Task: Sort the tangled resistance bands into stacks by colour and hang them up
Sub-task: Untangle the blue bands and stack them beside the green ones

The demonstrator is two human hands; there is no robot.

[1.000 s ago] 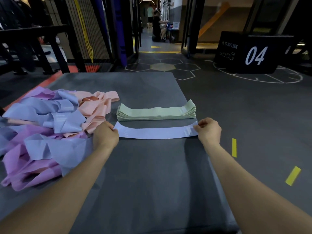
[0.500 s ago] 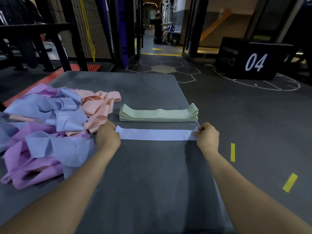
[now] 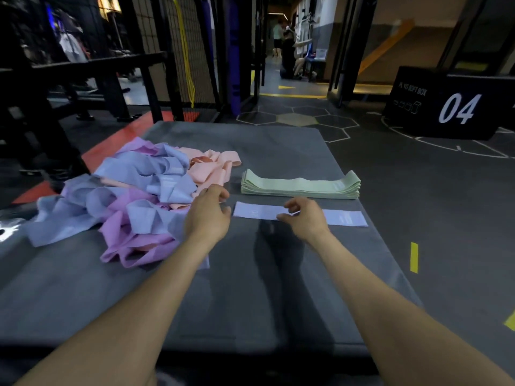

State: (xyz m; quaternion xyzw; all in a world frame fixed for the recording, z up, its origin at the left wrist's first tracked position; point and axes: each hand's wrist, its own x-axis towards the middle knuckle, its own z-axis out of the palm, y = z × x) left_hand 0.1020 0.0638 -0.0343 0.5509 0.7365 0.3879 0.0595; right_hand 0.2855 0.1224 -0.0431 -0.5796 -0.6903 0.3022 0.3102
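Both hands, left (image 3: pixel 207 215) and right (image 3: pixel 305 218), loosely curled, empty, above lilac band (image 3: pixel 345 218); black box (image 3: pixel 446 107) marked "04"

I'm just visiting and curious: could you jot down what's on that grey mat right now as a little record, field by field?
surface: grey mat
sorted stack: green bands, folded flat, far side of the mat
started stack: one light blue band lying flat, nearer than the green stack
unsorted: tangled pile of blue, purple and peach bands, on the left
left hand: beside the pile, fingers loosely curled, holding nothing
right hand: over the blue band, fingers relaxed, not gripping it
hung up: nothing yet in view
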